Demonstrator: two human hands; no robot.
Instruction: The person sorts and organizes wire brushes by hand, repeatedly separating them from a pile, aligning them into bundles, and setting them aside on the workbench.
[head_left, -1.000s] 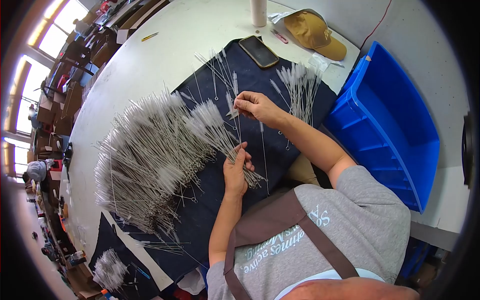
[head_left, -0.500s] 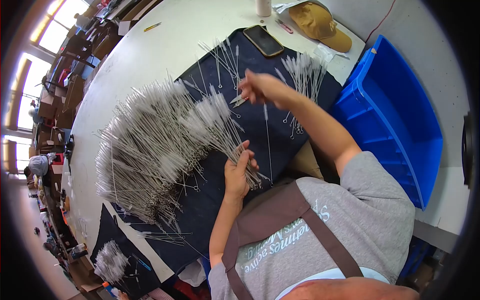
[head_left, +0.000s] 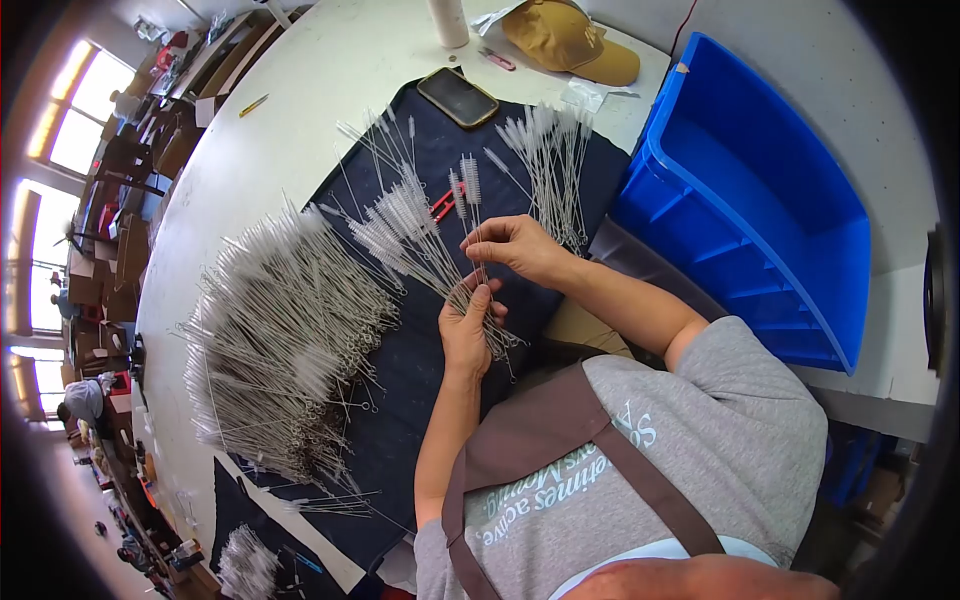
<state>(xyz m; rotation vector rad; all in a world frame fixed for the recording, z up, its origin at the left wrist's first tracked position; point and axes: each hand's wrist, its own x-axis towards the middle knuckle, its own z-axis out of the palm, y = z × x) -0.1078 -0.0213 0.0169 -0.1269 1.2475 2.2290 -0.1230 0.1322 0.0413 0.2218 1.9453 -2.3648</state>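
Observation:
My left hand (head_left: pixel 468 328) is closed around the wire stems of a bundle of straw brushes (head_left: pixel 408 228), their white bristle ends fanning up and left and their looped ends below my fingers. My right hand (head_left: pixel 518 250) pinches the thin stems of a few straw brushes (head_left: pixel 472 182) just above the left hand, the bristles pointing up. Red-handled snips (head_left: pixel 446 204) lie on the dark cloth (head_left: pixel 415 345) behind these brushes, partly hidden. Left of my hands spreads a large pile of similar brushes (head_left: pixel 290 310).
A smaller group of brushes (head_left: pixel 550 165) lies beyond my right hand, near a phone (head_left: pixel 457 97). At the right stands a blue bin (head_left: pixel 760 210). A tan cap (head_left: pixel 565 40), pink snips (head_left: pixel 497 59) and a yellow pen-like tool (head_left: pixel 254 105) rest on the white table (head_left: pixel 330 60).
My right hand has come down from above the snips to the bundle and now pinches brush stems. The left hand keeps its hold. The whole view has shifted slightly.

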